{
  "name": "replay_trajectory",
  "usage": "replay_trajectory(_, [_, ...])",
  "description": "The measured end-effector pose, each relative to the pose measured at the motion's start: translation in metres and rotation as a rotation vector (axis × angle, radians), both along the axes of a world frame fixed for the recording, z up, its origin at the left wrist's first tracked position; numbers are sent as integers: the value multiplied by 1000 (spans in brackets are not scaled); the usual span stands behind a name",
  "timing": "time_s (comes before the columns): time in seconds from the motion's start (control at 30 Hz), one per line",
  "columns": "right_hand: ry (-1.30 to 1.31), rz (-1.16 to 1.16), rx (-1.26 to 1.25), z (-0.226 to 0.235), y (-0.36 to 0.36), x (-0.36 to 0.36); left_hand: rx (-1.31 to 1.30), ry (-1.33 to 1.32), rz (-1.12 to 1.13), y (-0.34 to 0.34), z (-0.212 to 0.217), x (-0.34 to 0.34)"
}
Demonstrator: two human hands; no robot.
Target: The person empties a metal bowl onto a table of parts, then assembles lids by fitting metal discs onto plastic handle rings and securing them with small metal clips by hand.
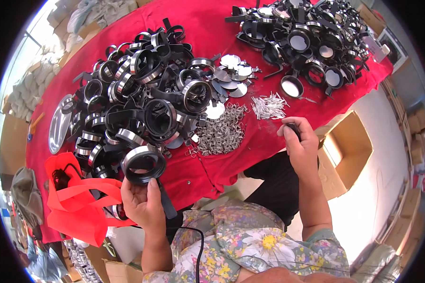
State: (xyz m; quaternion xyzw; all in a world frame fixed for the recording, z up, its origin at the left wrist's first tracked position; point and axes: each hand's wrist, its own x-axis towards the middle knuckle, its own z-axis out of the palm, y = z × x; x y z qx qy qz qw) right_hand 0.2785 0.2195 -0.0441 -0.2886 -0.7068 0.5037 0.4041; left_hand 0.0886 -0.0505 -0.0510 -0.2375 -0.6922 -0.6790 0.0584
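Note:
My left hand [144, 206] is closed around the lower rim of a black ring with a silver band [140, 152]. A flat black handle [167, 202] hangs from the ring beside my wrist. Over the table's near edge, my right hand [301, 145] is closed on a small dark piece [294, 129], mostly hidden by the fingers. Left of my right hand lie a heap of small metal clips [222, 129] and a smaller heap of thin silvery pins [269, 106]. Behind the clips, shiny round discs [231, 75] are piled loosely.
A large heap of similar black rings [127, 89] covers the left of the red cloth [212, 28]. Handled pieces with round pale discs [311, 42] fill the far right. A red fabric bag [78, 207] lies near left; an open carton [347, 155] stands at right.

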Motion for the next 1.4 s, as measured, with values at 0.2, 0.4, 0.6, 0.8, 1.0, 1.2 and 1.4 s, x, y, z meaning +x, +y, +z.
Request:
replay_trajectory(0.2, [-136,14,296,-7,21,-31,-301,187,-91,23,-6,3])
replay_trajectory(0.4, [-305,-35,614,-7,62,-71,-452,353,27,20,-8,4])
replay_trajectory(0.6, [-494,-27,786,-6,92,-105,-702,576,54,8,6,-4])
replay_trajectory(0.8, [-733,65,968,-8,106,-132,-454,324,-64,3,20,-3])
replay_trajectory(1.0, [-651,72,1183,-8,113,-136,-206,-28,-112,8,22,-3])
replay_trajectory(1.2, [-207,22,766,16,92,-98,-231,-13,-186,12,26,6])
replay_trajectory(1.4, [-310,305,-355,31,57,-36,76,-259,-419,28,33,20])
